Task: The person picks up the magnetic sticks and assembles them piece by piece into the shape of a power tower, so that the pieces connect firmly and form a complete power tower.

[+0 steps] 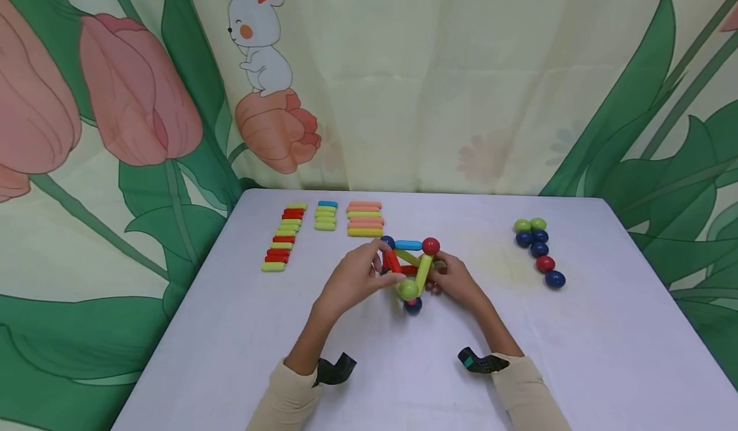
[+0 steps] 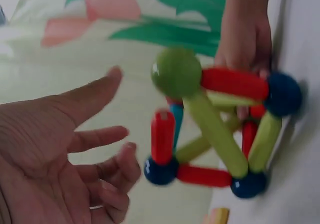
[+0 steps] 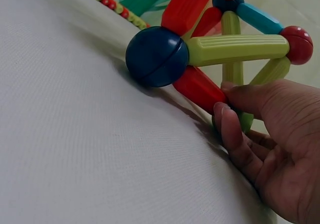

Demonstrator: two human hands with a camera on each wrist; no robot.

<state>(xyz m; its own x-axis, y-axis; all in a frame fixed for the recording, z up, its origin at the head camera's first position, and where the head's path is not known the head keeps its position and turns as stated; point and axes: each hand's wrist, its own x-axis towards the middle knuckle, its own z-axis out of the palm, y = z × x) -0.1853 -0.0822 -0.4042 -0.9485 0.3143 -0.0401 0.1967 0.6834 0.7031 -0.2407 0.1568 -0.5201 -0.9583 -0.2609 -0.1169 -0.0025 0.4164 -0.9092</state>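
A built frame of coloured magnetic sticks and balls (image 1: 423,271) stands on the table between both hands. It joins red, yellow-green and blue sticks to balls in dark blue, red and green (image 2: 176,73). My right hand (image 3: 280,139) pinches a lower red stick (image 3: 200,90) of the frame between thumb and fingers. Beside the frame's other side is my left hand (image 2: 70,154), its thumb spread and its fingers loosely bent, with a visible gap to the pieces. One red stick (image 2: 163,136) rises from a dark blue ball (image 2: 161,170), its upper end free.
At the back left lie a column of red and green sticks (image 1: 282,239), a short column of green and blue ones (image 1: 325,216), and longer pink, green and yellow sticks (image 1: 365,219). Loose balls (image 1: 539,250) form a line on the right. A printed curtain (image 1: 432,85) hangs behind the table.
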